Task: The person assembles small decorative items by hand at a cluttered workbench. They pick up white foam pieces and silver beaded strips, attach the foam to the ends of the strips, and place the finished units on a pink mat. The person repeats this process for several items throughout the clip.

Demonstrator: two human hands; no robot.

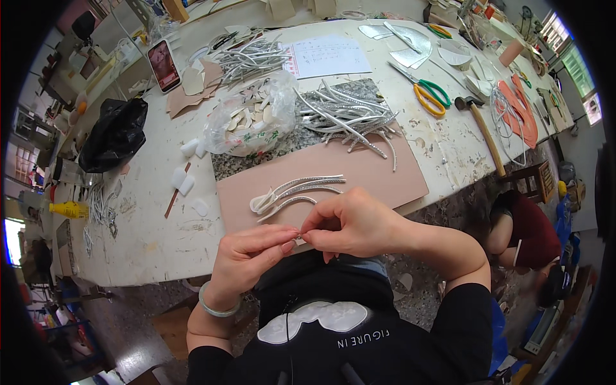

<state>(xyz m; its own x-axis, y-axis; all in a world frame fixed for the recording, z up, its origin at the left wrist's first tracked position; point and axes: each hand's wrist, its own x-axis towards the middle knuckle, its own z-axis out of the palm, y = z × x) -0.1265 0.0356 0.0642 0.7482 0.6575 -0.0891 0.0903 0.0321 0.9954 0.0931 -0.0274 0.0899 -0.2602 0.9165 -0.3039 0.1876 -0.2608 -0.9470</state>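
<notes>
My left hand [253, 256] and my right hand [356, 224] meet at the front edge of the table, fingertips pinched together. Between them is a tiny, silvery bit, mostly hidden by the fingers; its kind does not show. Just beyond the hands, several silver braided strips [305, 186] lie curved on a pinkish-beige sheet [385, 170], one with a pale looped end. Behind them, a heap of similar silver strips [346, 115] rests on a speckled stone slab [231, 167]. A clear plastic bag [221, 131] with cream-coloured cut pieces sits beside the heap.
Orange-and-green-handled scissors [431, 96] and a hammer [486, 135] lie to the right. At the left are a propped phone [163, 65], a black plastic bag [114, 135] and a yellow bottle [69, 209]. Another person [532, 231] is low at the far right.
</notes>
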